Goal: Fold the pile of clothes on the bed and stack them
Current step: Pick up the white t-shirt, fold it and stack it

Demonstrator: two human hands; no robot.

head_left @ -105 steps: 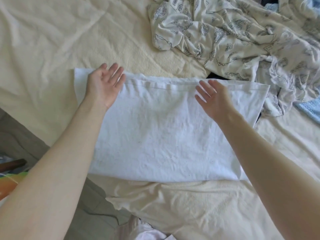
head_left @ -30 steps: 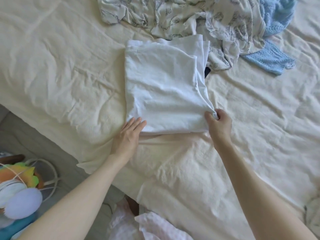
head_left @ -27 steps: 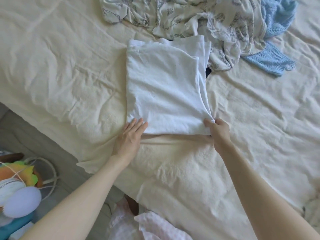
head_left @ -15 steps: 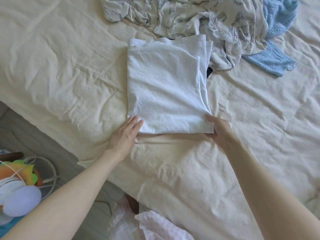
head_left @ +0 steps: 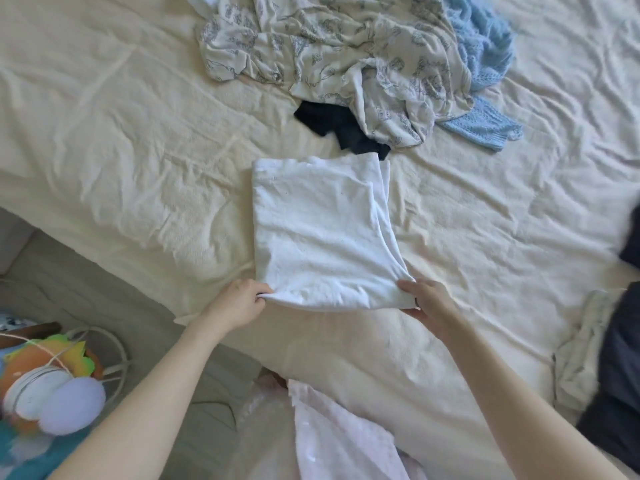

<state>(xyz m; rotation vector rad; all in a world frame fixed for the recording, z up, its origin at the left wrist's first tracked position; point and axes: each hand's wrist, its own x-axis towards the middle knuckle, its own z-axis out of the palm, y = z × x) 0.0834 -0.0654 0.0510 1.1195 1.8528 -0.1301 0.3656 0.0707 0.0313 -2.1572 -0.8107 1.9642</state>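
Two hands on folded white garment (head_left: 322, 233), mid-bed (head_left: 138, 140), near front edge. Left hand (head_left: 239, 303) pinches near-left corner, fingers curled w/ cloth bunched. Right hand (head_left: 427, 301) grips near-right corner, thumb on top, fingers under; near edge lifted slightly off bed. Beyond garment: black item (head_left: 332, 128), patterned pile (head_left: 332, 53), blue knit (head_left: 485, 74). Dark clothes (head_left: 620, 375) at right edge.
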